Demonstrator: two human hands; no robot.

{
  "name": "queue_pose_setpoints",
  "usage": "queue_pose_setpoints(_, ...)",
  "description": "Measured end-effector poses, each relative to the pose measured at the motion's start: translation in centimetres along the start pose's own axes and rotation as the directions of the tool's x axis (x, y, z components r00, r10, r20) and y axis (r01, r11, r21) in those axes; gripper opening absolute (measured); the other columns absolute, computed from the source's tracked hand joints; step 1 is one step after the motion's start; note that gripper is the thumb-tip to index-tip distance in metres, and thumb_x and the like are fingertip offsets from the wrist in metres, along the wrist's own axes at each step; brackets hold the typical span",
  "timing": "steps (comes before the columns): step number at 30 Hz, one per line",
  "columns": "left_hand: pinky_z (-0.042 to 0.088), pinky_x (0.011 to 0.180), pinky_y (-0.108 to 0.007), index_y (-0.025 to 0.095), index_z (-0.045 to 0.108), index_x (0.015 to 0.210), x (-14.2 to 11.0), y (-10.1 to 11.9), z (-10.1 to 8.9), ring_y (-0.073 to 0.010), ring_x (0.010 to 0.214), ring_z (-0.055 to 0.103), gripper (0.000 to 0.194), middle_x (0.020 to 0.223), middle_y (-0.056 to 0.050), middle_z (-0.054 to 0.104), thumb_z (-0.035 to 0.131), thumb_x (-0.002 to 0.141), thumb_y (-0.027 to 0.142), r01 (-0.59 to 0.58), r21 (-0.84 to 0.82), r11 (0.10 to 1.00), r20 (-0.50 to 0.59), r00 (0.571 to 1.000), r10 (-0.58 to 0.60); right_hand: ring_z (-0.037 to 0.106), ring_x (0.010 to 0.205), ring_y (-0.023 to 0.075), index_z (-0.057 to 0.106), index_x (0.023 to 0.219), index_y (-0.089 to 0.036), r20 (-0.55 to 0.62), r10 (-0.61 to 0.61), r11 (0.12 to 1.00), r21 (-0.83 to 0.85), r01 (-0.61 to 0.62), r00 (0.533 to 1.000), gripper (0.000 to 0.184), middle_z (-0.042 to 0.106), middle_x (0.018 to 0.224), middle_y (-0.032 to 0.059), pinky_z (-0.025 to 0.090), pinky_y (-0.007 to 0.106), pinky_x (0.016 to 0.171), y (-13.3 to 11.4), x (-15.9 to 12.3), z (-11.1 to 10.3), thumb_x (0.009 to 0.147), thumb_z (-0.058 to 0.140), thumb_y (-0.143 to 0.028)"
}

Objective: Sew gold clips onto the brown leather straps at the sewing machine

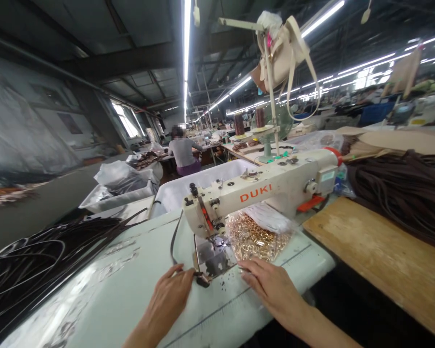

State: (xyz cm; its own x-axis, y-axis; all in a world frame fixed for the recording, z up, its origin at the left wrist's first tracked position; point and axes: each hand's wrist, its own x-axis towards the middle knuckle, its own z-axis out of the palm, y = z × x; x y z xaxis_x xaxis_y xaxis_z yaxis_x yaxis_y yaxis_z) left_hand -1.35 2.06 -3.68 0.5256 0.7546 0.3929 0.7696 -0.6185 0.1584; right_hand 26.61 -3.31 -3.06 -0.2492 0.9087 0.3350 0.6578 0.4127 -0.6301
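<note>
My left hand is closed on a narrow dark strap, which loops up behind the fingers towards the sewing machine. The strap's folded end sticks out to the right of my fingertips, just in front of the metal needle plate. My right hand is at the near edge of a clear plastic bag of gold-coloured metal fittings. Its thumb and fingers are drawn together, and whatever lies between them is too small to make out. The white sewing machine stands just beyond both hands.
Dark straps are heaped at the left, and brown strips lie at the right behind a wooden board. A white bin stands behind the machine. Thread spools and a hanging bag rise beyond; a person sits farther off.
</note>
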Motion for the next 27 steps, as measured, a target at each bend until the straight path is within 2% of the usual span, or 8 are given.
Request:
queue_pose_setpoints(2, 0.052, 0.081, -0.035, 0.020, 0.064, 0.098, -1.9, 3.1, -1.8, -0.0218, 0.084, 0.066, 0.028, 0.089, -0.005, 0.071, 0.045, 0.090, 0.038, 0.295, -0.275, 0.915, 0.054, 0.955, -0.292, 0.056, 0.101, 0.0192, 0.052, 0.124, -0.027, 0.014, -0.044, 0.997, 0.067, 0.043, 0.999, 0.037, 0.058, 0.115, 0.0047, 0.043, 0.031, 0.087, -1.1, -0.5, -0.2, 0.098, 0.031, -0.043)
queue_pose_setpoints(4, 0.053, 0.076, -0.031, 0.016, 0.064, 0.096, -3.3, 6.6, -3.4, -0.0211, 0.078, 0.067, 0.037, 0.083, -0.006, 0.071, 0.048, 0.087, 0.048, 0.485, -0.625, 0.612, 0.203, 0.858, -0.472, 0.054, 0.102, 0.0188, 0.049, 0.125, -0.026, 0.029, -0.110, 0.983, 0.151, 0.104, 0.994, 0.035, 0.056, 0.114, 0.0051, 0.042, 0.031, 0.087, -2.6, -1.0, -0.1, 0.098, 0.033, -0.041)
queue_pose_setpoints(6, 0.053, 0.072, -0.030, 0.012, 0.064, 0.098, -4.3, 9.9, -4.7, -0.0199, 0.071, 0.066, 0.044, 0.078, -0.007, 0.071, 0.055, 0.082, 0.052, 0.506, -0.801, 0.319, 0.282, 0.790, -0.544, 0.054, 0.095, 0.0172, 0.050, 0.119, -0.024, 0.025, -0.166, 0.959, 0.236, 0.156, 0.986, 0.029, 0.056, 0.107, 0.0042, 0.043, 0.029, 0.083, -4.1, -1.7, 0.2, 0.097, 0.037, -0.037)
queue_pose_setpoints(9, 0.051, 0.065, -0.026, 0.010, 0.062, 0.103, -5.6, 13.7, -6.1, -0.0167, 0.064, 0.064, 0.050, 0.076, -0.008, 0.070, 0.066, 0.075, 0.051, 0.467, -0.874, 0.131, 0.305, 0.740, -0.600, 0.053, 0.082, 0.0149, 0.050, 0.106, -0.021, -0.003, -0.221, 0.924, 0.319, 0.211, 0.975, 0.018, 0.056, 0.092, 0.0018, 0.043, 0.027, 0.074, -5.9, -2.8, 0.5, 0.094, 0.045, -0.034)
queue_pose_setpoints(16, 0.052, 0.064, -0.028, 0.011, 0.060, 0.108, -8.1, 17.8, -7.9, -0.0177, 0.062, 0.065, 0.052, 0.075, -0.008, 0.070, 0.067, 0.075, 0.050, 0.445, -0.882, 0.154, 0.295, 0.777, -0.556, 0.051, 0.078, 0.0142, 0.051, 0.095, -0.020, -0.052, -0.315, 0.897, 0.311, 0.315, 0.948, 0.012, 0.055, 0.087, 0.0003, 0.038, 0.025, 0.068, -8.4, -5.1, 0.4, 0.090, 0.053, -0.031)
queue_pose_setpoints(20, 0.052, 0.062, -0.029, 0.011, 0.060, 0.106, -9.1, 18.8, -8.1, -0.0190, 0.062, 0.065, 0.052, 0.078, -0.009, 0.070, 0.068, 0.073, 0.050, 0.459, -0.874, 0.159, 0.300, 0.767, -0.568, 0.050, 0.072, 0.0128, 0.050, 0.086, -0.020, -0.072, -0.320, 0.884, 0.335, 0.325, 0.945, 0.014, 0.054, 0.080, -0.0011, 0.037, 0.024, 0.064, -8.7, -6.4, -0.2, 0.093, 0.048, -0.032)
queue_pose_setpoints(24, 0.053, 0.060, -0.030, 0.010, 0.060, 0.105, -9.6, 19.3, -8.4, -0.0191, 0.060, 0.065, 0.051, 0.076, -0.009, 0.070, 0.068, 0.073, 0.050, 0.458, -0.874, 0.162, 0.295, 0.765, -0.572, 0.051, 0.075, 0.0121, 0.050, 0.093, -0.020, -0.092, -0.313, 0.878, 0.352, 0.325, 0.945, 0.010, 0.054, 0.084, -0.0011, 0.038, 0.023, 0.067, -8.6, -7.4, -0.9, 0.091, 0.052, -0.030)
queue_pose_setpoints(27, 0.054, 0.059, -0.031, 0.010, 0.060, 0.104, -9.7, 19.7, -8.4, -0.0206, 0.061, 0.065, 0.051, 0.075, -0.009, 0.070, 0.068, 0.073, 0.050, 0.460, -0.873, 0.161, 0.305, 0.774, -0.555, 0.050, 0.078, 0.0126, 0.050, 0.091, -0.021, -0.055, -0.382, 0.875, 0.301, 0.380, 0.923, 0.008, 0.054, 0.086, -0.0013, 0.037, 0.024, 0.068, -8.9, -7.6, -0.9, 0.090, 0.054, -0.029)
